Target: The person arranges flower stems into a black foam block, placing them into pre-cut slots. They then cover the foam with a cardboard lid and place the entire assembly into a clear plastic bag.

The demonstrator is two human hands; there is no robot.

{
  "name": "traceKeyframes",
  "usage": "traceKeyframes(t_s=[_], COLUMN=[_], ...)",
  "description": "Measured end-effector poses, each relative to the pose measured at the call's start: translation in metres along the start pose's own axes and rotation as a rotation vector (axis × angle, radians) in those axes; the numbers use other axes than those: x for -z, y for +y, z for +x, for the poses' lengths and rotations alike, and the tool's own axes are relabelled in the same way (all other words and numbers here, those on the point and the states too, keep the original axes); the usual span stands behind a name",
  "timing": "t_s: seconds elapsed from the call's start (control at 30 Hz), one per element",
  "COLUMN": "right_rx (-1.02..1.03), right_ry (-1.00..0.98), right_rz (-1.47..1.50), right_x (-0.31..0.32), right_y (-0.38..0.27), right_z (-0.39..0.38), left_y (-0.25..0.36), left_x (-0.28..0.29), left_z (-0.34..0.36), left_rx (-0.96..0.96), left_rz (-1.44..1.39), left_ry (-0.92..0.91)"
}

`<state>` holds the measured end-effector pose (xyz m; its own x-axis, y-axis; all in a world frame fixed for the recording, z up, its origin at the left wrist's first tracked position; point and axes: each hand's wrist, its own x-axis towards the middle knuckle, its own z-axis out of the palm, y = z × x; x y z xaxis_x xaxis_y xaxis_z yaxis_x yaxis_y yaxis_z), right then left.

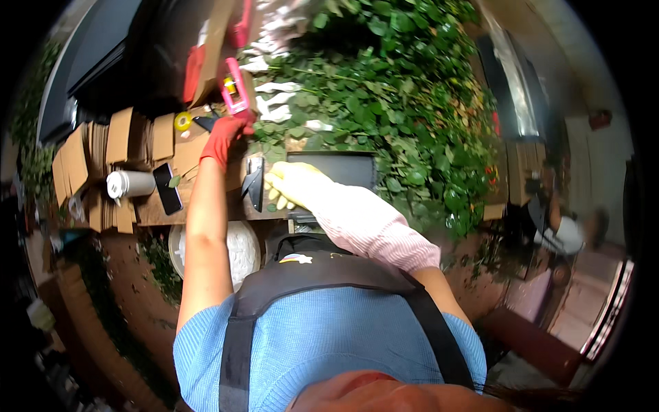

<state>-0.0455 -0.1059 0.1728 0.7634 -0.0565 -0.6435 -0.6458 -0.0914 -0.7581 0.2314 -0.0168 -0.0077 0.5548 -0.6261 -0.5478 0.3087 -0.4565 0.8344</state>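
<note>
My left hand (232, 134), in a red glove, reaches to the table's far left part. Its fingers are closed at the near end of a pink frame-shaped tool (237, 88) with a yellow piece inside. A yellow glove with a long striped sleeve covers my right hand (292, 184). Its fingers are curled near the table's front edge; anything inside them is hidden. Just left of it lies a dark pair of scissors (254, 184). A black tray (333, 168) sits beyond the right glove. Leafy green stems (405, 103) are piled behind, some with white-wrapped ends (278, 103).
At the left stand folded cardboard pieces (120, 137), a white lidded cup (130, 184), a phone (167, 188) and a yellow tape roll (182, 121). A white tub (240, 250) is below the table edge. Another person (563, 230) is at the far right.
</note>
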Motion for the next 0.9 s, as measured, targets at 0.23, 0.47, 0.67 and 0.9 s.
traceKeyframes(t_s=[0.23,0.47,0.67,0.9], right_rx=[0.366,0.635,0.064,-0.125], right_ry=[-0.249,0.161,0.318,0.234], right_rz=[0.539,0.765,0.833,0.972], right_x=[0.031,0.056,0.030,0.022], right_y=[0.061,0.159,0.207,0.268], right_z=[-0.080,-0.195,-0.196,-0.103], left_y=[0.069,0.156,0.141,0.140], left_x=[-0.055,-0.270,-0.344,-0.326], left_z=[-0.067,-0.096,-0.035,-0.065], left_rx=[-0.422,-0.912,-0.405,-0.627], left_rz=[0.161,1.118,1.728,1.430], left_ry=[-0.307,-0.456,-0.857,-0.356])
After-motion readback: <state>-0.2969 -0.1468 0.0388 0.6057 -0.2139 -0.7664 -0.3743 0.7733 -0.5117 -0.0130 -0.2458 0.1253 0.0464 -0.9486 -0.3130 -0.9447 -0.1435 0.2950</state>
